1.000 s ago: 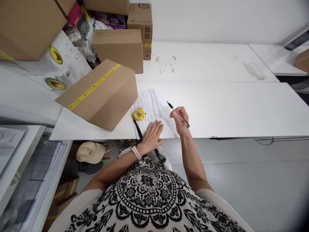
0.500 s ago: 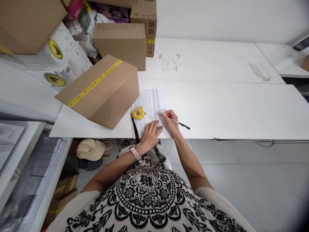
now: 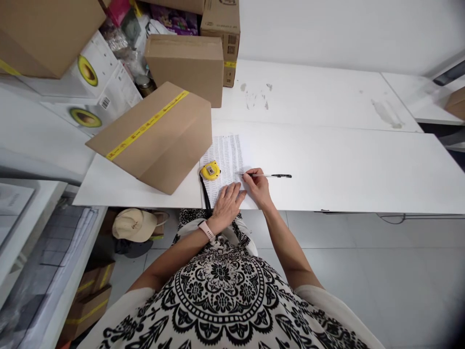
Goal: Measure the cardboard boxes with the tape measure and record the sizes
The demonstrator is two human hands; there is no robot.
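A printed sheet of paper (image 3: pixel 225 152) with columns of small text lies on the white table near its front edge. My left hand (image 3: pixel 228 201) rests flat on the sheet's lower part, fingers spread. Between the fingers of my right hand (image 3: pixel 258 186) is a pen (image 3: pixel 279 176), its tip at the sheet's right-hand columns and its black end pointing right. A yellow tape measure (image 3: pixel 210 170) sits on the left side of the sheet, its black strap (image 3: pixel 205 194) running down towards my left hand. Any writing at the pen tip is too small to make out.
A taped cardboard box (image 3: pixel 156 140) stands just left of the sheet. Behind it are another carton (image 3: pixel 185 68), a tall box (image 3: pixel 221 29) and white boxes with avocado pictures (image 3: pixel 105 99). A beige cap (image 3: pixel 133 224) hangs or lies below the table at left.
The pen has swung in my right hand from slanting down to the right to lying nearly level. My left hand stays on the sheet. The view has shifted slightly.
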